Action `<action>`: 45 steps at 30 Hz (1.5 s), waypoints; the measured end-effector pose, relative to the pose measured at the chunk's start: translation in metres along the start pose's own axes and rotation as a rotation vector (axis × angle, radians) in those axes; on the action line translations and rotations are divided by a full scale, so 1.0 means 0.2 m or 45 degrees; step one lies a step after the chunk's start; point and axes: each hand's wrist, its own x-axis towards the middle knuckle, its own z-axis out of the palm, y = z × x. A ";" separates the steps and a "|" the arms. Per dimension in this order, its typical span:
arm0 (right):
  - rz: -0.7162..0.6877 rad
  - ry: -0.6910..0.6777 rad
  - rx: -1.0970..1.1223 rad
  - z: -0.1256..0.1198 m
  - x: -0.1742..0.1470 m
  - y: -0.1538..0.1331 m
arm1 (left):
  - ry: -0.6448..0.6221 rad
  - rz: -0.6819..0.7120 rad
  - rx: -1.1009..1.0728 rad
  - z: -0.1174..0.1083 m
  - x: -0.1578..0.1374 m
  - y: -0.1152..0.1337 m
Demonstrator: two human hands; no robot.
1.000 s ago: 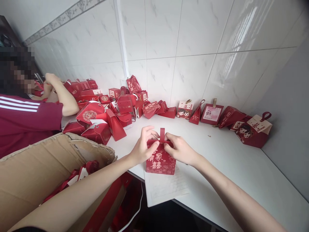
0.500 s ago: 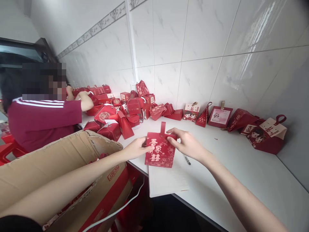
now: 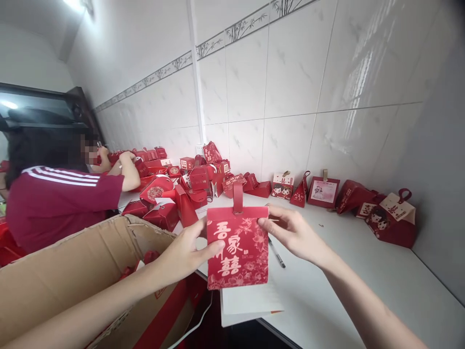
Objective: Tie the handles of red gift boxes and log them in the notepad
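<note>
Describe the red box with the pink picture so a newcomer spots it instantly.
Beyond the white table rises a glossy tiled wall. Near its foot, between the narrow red pyramid carton and the slant-sided red carton, stands a squarish red cardboard box with a gold tab. Its pale pink picture panel sets it apart from its neighbours.

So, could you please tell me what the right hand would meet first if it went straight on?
Likely the red rectangular paper box with pale lettering, whose upper right corner the right hand touches.
</note>
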 end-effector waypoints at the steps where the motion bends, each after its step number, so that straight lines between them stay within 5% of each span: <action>1: -0.016 0.060 0.078 0.00 0.00 0.01 | 0.038 0.012 -0.005 0.00 -0.01 0.01; 7: 0.021 0.309 0.776 0.07 0.06 0.12 | 0.100 0.042 0.385 0.03 -0.04 0.04; 14: 0.082 0.278 0.968 0.16 0.11 0.23 | 0.270 0.249 0.677 0.03 -0.06 0.07; 17: 0.153 0.296 0.928 0.14 0.09 0.19 | 0.210 0.121 0.406 0.02 -0.07 0.08; 21: 0.302 0.445 0.852 0.10 0.05 0.11 | -0.143 -0.211 -0.413 0.02 -0.07 0.07; 25: 0.339 0.478 0.849 0.09 0.04 0.08 | -0.306 -0.467 -1.049 0.06 -0.07 0.07; 29: 0.244 0.331 0.981 0.09 0.05 0.11 | -0.244 -0.738 -1.502 0.08 -0.04 0.10; 34: 0.227 0.242 0.929 0.08 0.05 0.11 | -0.066 -1.035 -1.625 0.08 -0.02 0.17; 37: 0.217 0.214 0.880 0.09 0.04 0.09 | -0.005 -1.027 -1.703 0.08 -0.03 0.17; 41: 0.237 0.142 0.589 0.09 0.02 0.08 | -0.116 -0.855 -1.869 0.10 -0.08 0.05; 45: 0.242 -0.071 -0.391 0.08 0.02 0.11 | -0.240 -0.714 -1.930 0.12 -0.11 -0.06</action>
